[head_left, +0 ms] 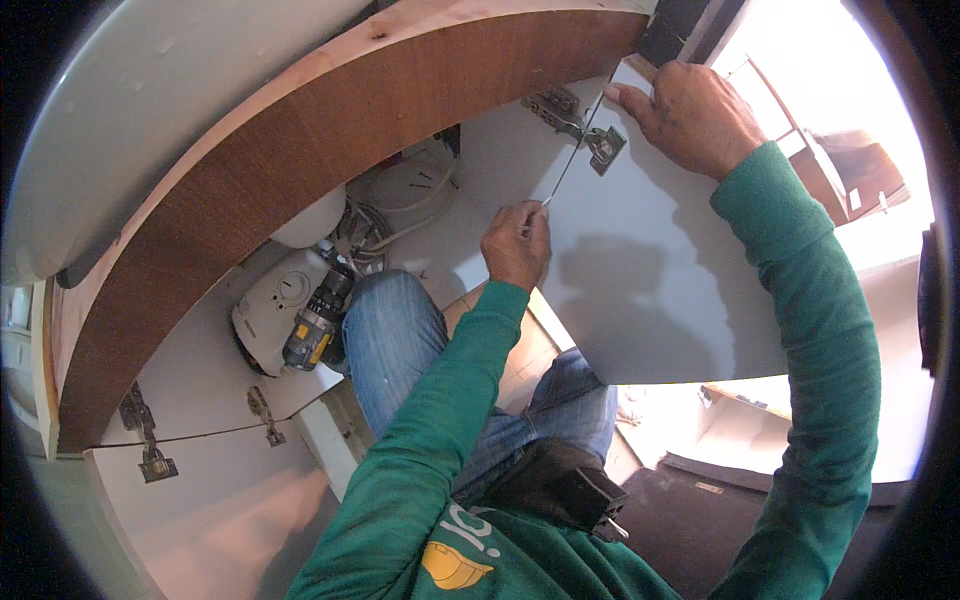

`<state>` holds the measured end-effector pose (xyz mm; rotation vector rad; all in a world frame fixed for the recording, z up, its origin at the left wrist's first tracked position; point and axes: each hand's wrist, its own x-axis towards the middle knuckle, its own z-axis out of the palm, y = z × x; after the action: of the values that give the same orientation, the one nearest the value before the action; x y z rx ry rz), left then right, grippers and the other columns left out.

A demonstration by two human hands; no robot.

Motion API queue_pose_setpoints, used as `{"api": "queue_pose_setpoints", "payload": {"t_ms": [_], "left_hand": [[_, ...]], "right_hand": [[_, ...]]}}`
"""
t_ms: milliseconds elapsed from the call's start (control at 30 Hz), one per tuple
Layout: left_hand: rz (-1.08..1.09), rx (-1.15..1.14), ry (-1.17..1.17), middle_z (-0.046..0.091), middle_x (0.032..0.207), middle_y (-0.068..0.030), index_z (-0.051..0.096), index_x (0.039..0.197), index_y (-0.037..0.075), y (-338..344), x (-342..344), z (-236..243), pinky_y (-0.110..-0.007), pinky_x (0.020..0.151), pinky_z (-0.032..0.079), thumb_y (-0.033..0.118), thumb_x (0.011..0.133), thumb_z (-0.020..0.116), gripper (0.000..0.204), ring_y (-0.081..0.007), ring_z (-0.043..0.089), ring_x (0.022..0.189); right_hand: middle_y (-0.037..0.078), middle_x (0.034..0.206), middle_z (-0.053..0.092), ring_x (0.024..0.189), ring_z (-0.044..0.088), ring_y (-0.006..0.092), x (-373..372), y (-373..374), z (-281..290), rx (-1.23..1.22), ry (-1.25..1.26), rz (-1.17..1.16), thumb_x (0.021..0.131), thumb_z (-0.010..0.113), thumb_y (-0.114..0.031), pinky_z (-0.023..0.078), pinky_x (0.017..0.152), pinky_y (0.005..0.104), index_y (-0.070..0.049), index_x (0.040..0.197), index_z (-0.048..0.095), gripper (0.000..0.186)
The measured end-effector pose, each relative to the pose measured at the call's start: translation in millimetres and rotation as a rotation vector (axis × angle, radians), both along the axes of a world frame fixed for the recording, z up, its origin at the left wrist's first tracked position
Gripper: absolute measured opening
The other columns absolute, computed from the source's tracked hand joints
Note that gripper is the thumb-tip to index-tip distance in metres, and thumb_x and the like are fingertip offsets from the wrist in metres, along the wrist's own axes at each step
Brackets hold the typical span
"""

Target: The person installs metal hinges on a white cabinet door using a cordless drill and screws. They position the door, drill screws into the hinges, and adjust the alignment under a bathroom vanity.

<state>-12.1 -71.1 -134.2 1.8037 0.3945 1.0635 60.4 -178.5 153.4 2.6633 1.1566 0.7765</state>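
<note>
While our left hand (512, 250) is gripping a slim, silvery metal shaft (549, 197), we are pointing it upward along the narrow seam between a broad, flat, pale-grey panel (670, 260) and a white cabinet wall (497, 150). That hand's fingers are clamping on the shaft's lower end; whether its far end is touching anything, we cannot tell. With our right hand (695, 118) we are holding the panel near its upper corner, the fingers clamping over its edge and the thumb lying beside the seam. Just below that thumb, a silvery metal hinge (605, 150) is bridging the seam, its plate sitting on the panel. Near our left knee, clad in blue denim (395, 335), a black-and-grey cordless drill with yellow patches (317, 322) is resting beside a white, rounded casing with a dial (275, 305). A curved, brown wooden band (250, 180) is arching above them, and at lower left two more metal hinges (156, 465) are joining another white panel (210, 490).
</note>
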Motion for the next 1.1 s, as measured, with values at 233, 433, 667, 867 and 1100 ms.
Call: {"api": "queue_pose_setpoints", "payload": {"t_ms": [233, 433, 667, 867, 1100], "left_hand": [[0.041, 0.204, -0.069, 0.07, 0.09, -0.0152, 0.074, 0.101, 0.007, 9, 10, -10, -0.041, 0.069, 0.057, 0.014, 0.091, 0.072, 0.013, -0.0322, 0.071, 0.078], [0.058, 0.269, -0.033, 0.065, 0.084, -0.0144, 0.073, 0.102, 0.008, 8, 4, -7, -0.044, 0.069, 0.054, 0.011, 0.09, 0.071, 0.012, -0.0329, 0.068, 0.079], [0.087, 0.292, -0.074, 0.069, 0.089, -0.0144, 0.073, 0.101, 0.007, 1, 10, -6, -0.043, 0.071, 0.055, 0.01, 0.091, 0.07, 0.011, -0.0333, 0.069, 0.082], [0.034, 0.082, -0.053, 0.072, 0.09, -0.016, 0.075, 0.098, 0.005, 6, 14, -17, -0.041, 0.074, 0.057, 0.008, 0.088, 0.073, 0.011, -0.0316, 0.071, 0.08], [-0.091, 0.058, -0.085, 0.073, 0.09, -0.0171, 0.077, 0.094, 0.002, 14, 18, -14, -0.039, 0.076, 0.056, 0.006, 0.085, 0.075, 0.011, -0.0308, 0.071, 0.081]], "right_hand": [[0.025, 0.091, 0.072, 0.088, 0.072, 0.0432, -18, 9, 22, -0.14, 0.192, -0.173, 0.101, 0.056, -0.045, 0.058, 0.086, 0.054, -0.003, 0.117, 0.069, 0.046], [0.017, 0.053, 0.06, 0.048, 0.064, 0.0289, -2, 4, 4, -0.045, 0.114, -0.059, 0.103, 0.056, -0.052, 0.055, 0.053, 0.0437, 0.003, 0.075, 0.069, 0.064], [0.016, 0.055, 0.062, 0.054, 0.069, 0.0275, 9, -6, 0, -0.002, -0.001, 0.069, 0.104, 0.057, -0.048, 0.058, 0.057, 0.0423, 0.005, 0.09, 0.07, 0.056], [0.026, 0.09, 0.071, 0.092, 0.072, 0.0377, -38, 32, 37, -0.182, 0.339, -0.446, 0.101, 0.061, -0.039, 0.057, 0.086, 0.0458, 0.008, 0.125, 0.057, 0.053], [0.016, 0.054, 0.061, 0.053, 0.068, 0.0278, 13, -3, -3, 0.014, 0.067, 0.029, 0.1, 0.059, -0.056, 0.057, 0.054, 0.0417, 0.006, 0.087, 0.07, 0.064]]}}
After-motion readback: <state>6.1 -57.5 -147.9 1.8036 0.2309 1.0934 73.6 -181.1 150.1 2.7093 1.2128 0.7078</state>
